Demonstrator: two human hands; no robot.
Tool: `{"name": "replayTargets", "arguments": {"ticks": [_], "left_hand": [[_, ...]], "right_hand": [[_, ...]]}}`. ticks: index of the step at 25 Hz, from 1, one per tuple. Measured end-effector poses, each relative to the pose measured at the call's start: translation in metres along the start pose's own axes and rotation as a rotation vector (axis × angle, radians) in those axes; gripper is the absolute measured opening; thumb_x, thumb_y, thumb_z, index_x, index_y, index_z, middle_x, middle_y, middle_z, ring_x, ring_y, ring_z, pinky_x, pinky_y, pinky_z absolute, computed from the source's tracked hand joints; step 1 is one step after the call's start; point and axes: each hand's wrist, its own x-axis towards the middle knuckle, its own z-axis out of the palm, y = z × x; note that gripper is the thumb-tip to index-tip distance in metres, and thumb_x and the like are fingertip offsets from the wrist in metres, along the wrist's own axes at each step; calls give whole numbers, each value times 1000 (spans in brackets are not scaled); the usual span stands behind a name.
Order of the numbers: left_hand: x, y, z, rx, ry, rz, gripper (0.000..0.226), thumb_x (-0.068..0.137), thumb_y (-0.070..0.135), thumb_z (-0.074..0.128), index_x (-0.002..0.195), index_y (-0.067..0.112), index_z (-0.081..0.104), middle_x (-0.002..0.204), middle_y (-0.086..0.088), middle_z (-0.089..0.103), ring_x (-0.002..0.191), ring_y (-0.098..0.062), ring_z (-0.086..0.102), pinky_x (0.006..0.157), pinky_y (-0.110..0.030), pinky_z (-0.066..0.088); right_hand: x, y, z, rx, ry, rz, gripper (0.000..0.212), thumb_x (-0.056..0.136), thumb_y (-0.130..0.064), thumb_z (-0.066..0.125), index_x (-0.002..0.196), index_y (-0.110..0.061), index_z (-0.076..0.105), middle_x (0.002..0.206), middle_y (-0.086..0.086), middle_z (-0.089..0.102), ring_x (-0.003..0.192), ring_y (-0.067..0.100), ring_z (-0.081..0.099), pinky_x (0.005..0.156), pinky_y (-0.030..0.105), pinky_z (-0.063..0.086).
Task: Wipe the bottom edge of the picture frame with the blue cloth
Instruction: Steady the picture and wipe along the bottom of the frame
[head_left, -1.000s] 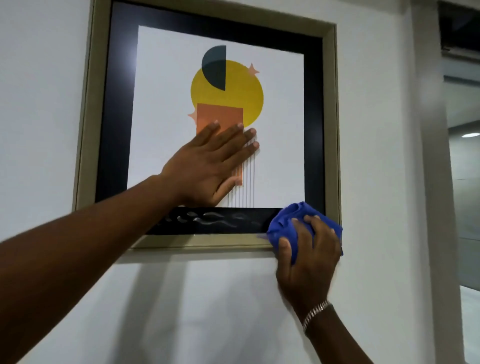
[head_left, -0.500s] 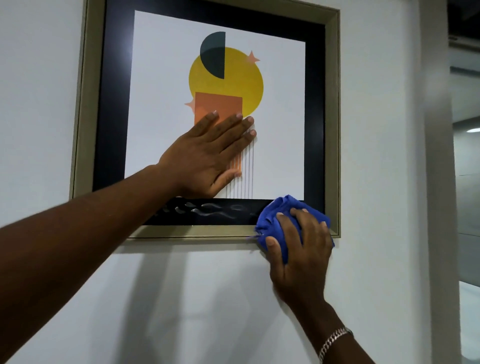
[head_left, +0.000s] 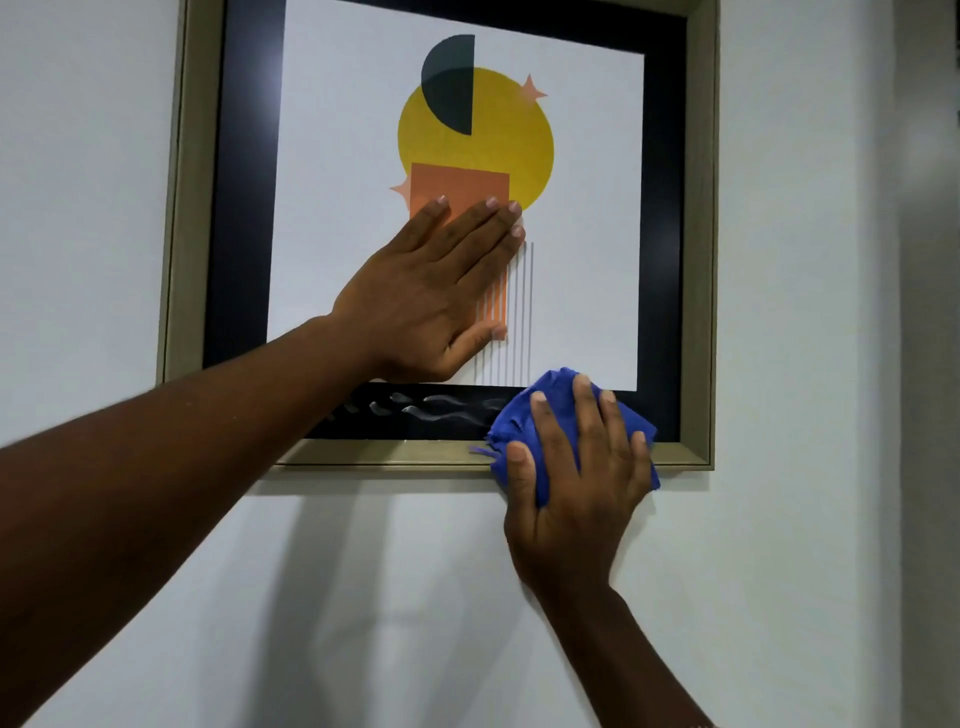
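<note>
A picture frame (head_left: 701, 260) with a beige border and black inner mat hangs on a white wall, holding a print of a yellow circle and an orange rectangle. My left hand (head_left: 436, 291) lies flat and open on the glass over the print. My right hand (head_left: 576, 478) presses a bunched blue cloth (head_left: 524, 421) against the frame's bottom edge (head_left: 389, 454), right of its middle. Wet wavy streaks show on the black mat just left of the cloth.
White wall (head_left: 363, 597) surrounds the frame, with my arms' shadows below it. At the far right the wall ends at a vertical corner (head_left: 904, 364), with a darker space beyond.
My right hand and the cloth have slid leftwards along the bottom edge, away from the right corner. My left hand has stayed flat on the glass. The view has tilted slightly upward.
</note>
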Motion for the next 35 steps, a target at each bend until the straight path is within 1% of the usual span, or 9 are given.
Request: {"name": "replayTargets", "arguments": {"ticks": [3, 7, 14, 18, 22, 25, 29, 33, 35], "left_hand": [[-3, -7, -1, -6, 3, 49, 79, 95, 61, 18, 153, 8, 10, 163, -14, 13, 151, -27, 10, 122, -51, 16], [-3, -19, 1, 11, 11, 117, 81, 94, 64, 16, 153, 9, 10, 163, -13, 13, 151, -28, 11, 123, -51, 15], [-3, -52, -8, 31, -27, 106, 83, 92, 65, 15, 153, 8, 7, 163, -16, 11, 151, -30, 7, 123, -52, 13], [-9, -51, -5, 32, -39, 148, 84, 92, 65, 14, 153, 7, 6, 163, -16, 9, 152, -30, 6, 123, -52, 12], [-14, -55, -6, 27, -38, 152, 85, 92, 66, 14, 153, 8, 4, 164, -14, 8, 152, -29, 5, 124, -51, 12], [-15, -54, -4, 16, -33, 165, 84, 92, 65, 15, 153, 8, 5, 164, -14, 9, 152, -28, 6, 123, -51, 13], [-18, -57, -4, 7, -16, 138, 83, 93, 65, 16, 153, 9, 6, 164, -13, 9, 152, -28, 7, 123, -51, 13], [-25, -57, -5, 4, -23, 114, 82, 93, 64, 16, 153, 9, 5, 164, -13, 8, 152, -27, 5, 124, -50, 12], [-31, -58, -4, 18, -10, 82, 79, 94, 61, 17, 153, 9, 5, 164, -13, 8, 152, -27, 5, 124, -50, 12]], "right_hand": [[-6, 18, -8, -34, -36, -160, 47, 99, -45, 37, 131, -18, 57, 146, 8, 48, 142, 26, 36, 116, 53, 24], [-2, -1, 1, -5, 39, 63, 46, 98, -43, 38, 127, -14, 61, 140, 9, 55, 137, 26, 42, 117, 54, 25], [-4, -9, 4, -11, 51, 44, 44, 98, -39, 41, 127, -11, 61, 138, 9, 57, 137, 26, 43, 116, 55, 26], [-7, 5, 3, -12, 35, -181, 42, 99, -38, 39, 126, -15, 60, 138, 7, 56, 136, 25, 44, 114, 53, 28], [-2, -5, 11, 6, 102, -39, 43, 100, -38, 37, 123, -13, 62, 135, 7, 58, 134, 25, 44, 115, 52, 26], [-9, 2, 8, -1, 62, -181, 42, 100, -38, 36, 128, -14, 56, 138, 9, 56, 136, 27, 42, 115, 54, 26], [-1, -17, 18, 43, 145, 54, 41, 99, -38, 34, 123, -14, 57, 132, 11, 60, 133, 26, 44, 114, 56, 27], [-15, -17, 15, 29, 60, -94, 44, 99, -40, 31, 126, -14, 53, 135, 12, 57, 136, 26, 40, 115, 55, 24], [-7, -23, 19, 41, 106, 21, 42, 98, -37, 35, 122, -11, 56, 132, 13, 59, 132, 28, 44, 115, 55, 25]]}}
